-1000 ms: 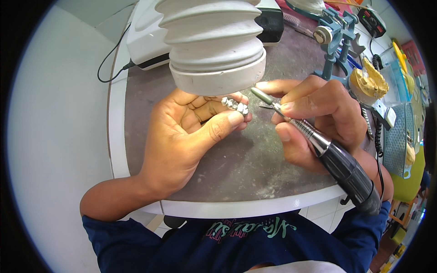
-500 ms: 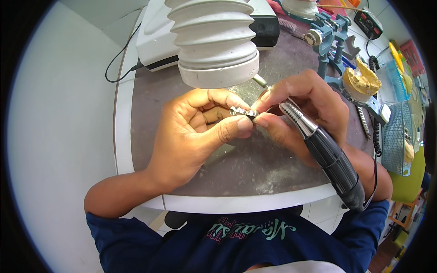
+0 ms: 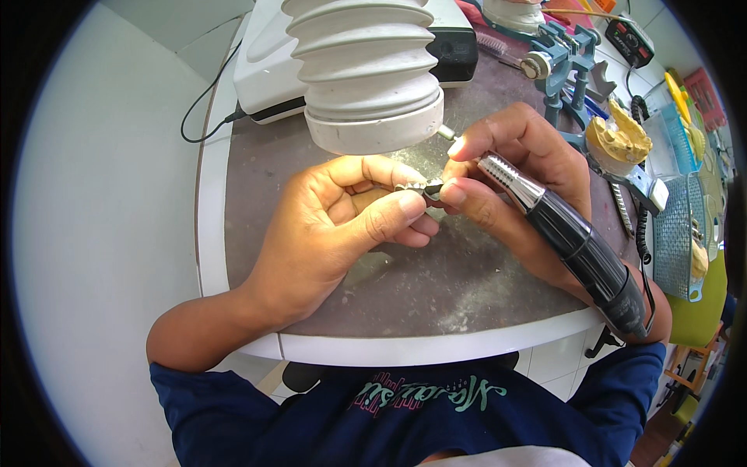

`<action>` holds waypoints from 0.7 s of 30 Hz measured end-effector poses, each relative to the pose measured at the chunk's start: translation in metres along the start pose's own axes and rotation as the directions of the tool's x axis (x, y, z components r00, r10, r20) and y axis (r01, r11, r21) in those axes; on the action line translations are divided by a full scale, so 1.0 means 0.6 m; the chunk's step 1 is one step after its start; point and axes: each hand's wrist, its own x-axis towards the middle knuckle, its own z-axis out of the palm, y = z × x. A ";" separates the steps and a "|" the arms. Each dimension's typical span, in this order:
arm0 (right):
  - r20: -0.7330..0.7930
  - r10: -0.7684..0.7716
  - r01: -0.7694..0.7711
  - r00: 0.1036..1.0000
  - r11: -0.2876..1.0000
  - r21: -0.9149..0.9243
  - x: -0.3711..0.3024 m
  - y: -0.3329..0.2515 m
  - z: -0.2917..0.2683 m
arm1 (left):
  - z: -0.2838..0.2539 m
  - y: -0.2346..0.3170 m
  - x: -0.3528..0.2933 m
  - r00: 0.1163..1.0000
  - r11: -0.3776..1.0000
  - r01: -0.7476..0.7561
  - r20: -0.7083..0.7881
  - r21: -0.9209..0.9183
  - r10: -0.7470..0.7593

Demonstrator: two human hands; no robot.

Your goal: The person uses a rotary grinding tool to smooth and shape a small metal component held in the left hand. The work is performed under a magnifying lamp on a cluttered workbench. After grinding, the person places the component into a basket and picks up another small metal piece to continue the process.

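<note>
Far left, a white boxy machine (image 3: 268, 66) sits at the back of the workbench (image 3: 264, 194), and in front of it comes the left hand (image 3: 319, 222), thumb and index finger pinched on a small metal dental bridge (image 3: 412, 186). There it is, mid-air between the two hands, right below the mouth of a white corrugated hose (image 3: 366, 78)! It looks light, rigid and slick, small enough to spin out of a loose pinch; the outer ends seem the surest grip, with fingertips squarely on the metal.

Next, the right hand (image 3: 554, 167): thumb and index finger nearly together at the bridge's right end, on a small dark piece too hidden to name. A black-and-silver handpiece (image 3: 572, 233) rests across that same hand, and a slim rod (image 3: 447, 133) pokes out beyond the fingers.

On to the right: a blue-grey articulator (image 3: 566, 74), then a yellow dental cast (image 3: 617, 142) on a white base. Now the containers: a clear blue-edged box (image 3: 675, 140), contents unreadable from here, and in front of it a blue perforated basket (image 3: 671, 241) holding a cream-coloured lump (image 3: 699, 260).
</note>
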 end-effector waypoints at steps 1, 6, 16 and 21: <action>0.003 -0.002 0.002 1.000 1.000 0.002 0.000 0.002 0.000 | 0.000 0.000 0.001 1.000 1.000 0.006 0.001 -0.009 -0.006; 0.006 -0.044 0.044 0.999 0.999 -0.006 0.002 0.010 -0.002 | 0.000 -0.004 0.002 1.000 1.000 -0.016 -0.002 0.008 0.016; 0.027 -0.049 0.047 0.998 0.997 0.053 0.000 0.008 0.000 | 0.001 -0.017 0.000 0.965 0.955 -0.258 -0.019 0.148 0.263; 0.055 -0.062 0.062 0.997 0.998 -0.009 0.000 0.006 -0.003 | 0.003 -0.018 -0.006 0.969 0.958 -0.246 0.001 0.146 0.248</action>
